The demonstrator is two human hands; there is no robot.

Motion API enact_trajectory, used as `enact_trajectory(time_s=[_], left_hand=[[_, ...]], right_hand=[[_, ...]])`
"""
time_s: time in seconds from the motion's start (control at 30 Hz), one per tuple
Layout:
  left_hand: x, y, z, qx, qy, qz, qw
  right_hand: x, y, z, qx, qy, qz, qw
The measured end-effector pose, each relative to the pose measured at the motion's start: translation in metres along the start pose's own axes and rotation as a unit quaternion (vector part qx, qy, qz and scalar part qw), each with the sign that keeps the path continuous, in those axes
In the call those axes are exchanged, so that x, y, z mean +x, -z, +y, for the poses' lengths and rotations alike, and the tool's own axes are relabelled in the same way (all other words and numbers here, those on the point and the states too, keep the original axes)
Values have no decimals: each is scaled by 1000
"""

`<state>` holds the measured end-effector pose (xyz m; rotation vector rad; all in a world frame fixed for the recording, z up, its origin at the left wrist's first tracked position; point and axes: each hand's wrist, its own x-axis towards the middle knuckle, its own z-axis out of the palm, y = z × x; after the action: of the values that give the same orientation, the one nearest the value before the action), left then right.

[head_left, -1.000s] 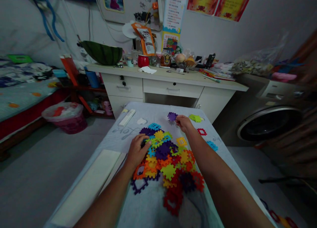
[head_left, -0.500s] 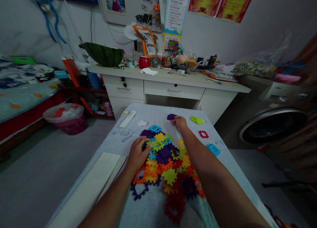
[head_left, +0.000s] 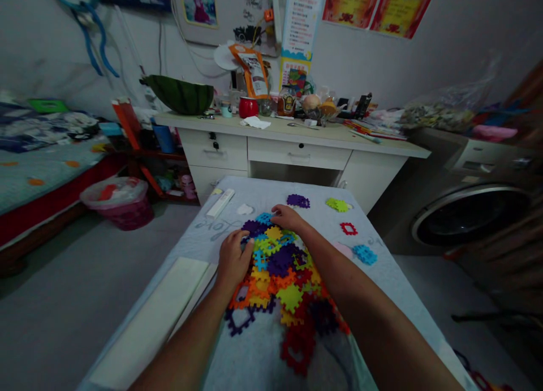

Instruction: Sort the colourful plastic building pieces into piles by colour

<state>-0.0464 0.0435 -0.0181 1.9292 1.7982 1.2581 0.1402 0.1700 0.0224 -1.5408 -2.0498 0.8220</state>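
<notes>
A pile of interlocking plastic puzzle pieces (head_left: 283, 260) in purple, yellow, green, orange, red and blue lies in the middle of the cloth-covered table (head_left: 190, 244). My left hand (head_left: 232, 258) rests at the pile's left edge, thumb and fingers apart around the rim of a dark piece. Over the far end of the pile, my right hand (head_left: 288, 218) reaches left with loosely bent fingers beside a blue piece (head_left: 263, 218). Beyond it lie purple pieces (head_left: 298, 201) and green pieces (head_left: 337, 205). A red square frame (head_left: 348, 228) and blue pieces (head_left: 365, 254) sit to the right.
A long white board (head_left: 153, 317) lies along the table's left side, and a white remote-like bar (head_left: 220, 203) near the far left corner. Behind stands a white desk (head_left: 297, 153) bearing a watermelon half (head_left: 180, 95) and jars. A washing machine (head_left: 462, 193) stands at right.
My right hand has moved left from the purple pieces to the pile's far end, leaving them on the table. My left hand has shifted slightly left and away from the green piece.
</notes>
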Motion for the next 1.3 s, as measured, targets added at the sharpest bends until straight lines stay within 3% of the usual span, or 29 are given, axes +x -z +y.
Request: enact_trajectory(time_s=[0.13, 0.37, 0.57, 0.77, 0.87, 0.93, 1.0, 1.13, 1.2, 1.3], left_hand=[[-1, -2, 1, 42, 1, -29, 999], [-1, 2, 5, 40, 2, -47, 998], [0, 2, 4, 30, 1, -43, 999], [0, 0, 3, 8, 24, -17, 1000], [0, 0, 3, 17, 22, -24, 999], [0, -1, 3, 22, 22, -28, 999], [0, -1, 3, 21, 27, -29, 999], [-1, -2, 4, 8, 50, -23, 998], [-1, -2, 4, 4, 58, -20, 998], [-2, -2, 4, -3, 59, -24, 998]], right_hand=[[4, -10, -13, -145, 15, -24, 989], [2, -4, -20, -132, 35, -36, 990], [-9, 12, -8, 49, 13, -75, 996], [-24, 19, 2, 217, -18, -151, 964], [-29, 24, 4, 239, -8, -165, 957], [-31, 28, 1, 169, 4, -182, 969], [-31, 32, -5, 27, 21, -177, 984], [-29, 27, -28, -224, 51, -80, 970], [-25, 16, -41, -266, 77, -60, 959], [-19, -7, -56, -288, 109, -94, 947]])
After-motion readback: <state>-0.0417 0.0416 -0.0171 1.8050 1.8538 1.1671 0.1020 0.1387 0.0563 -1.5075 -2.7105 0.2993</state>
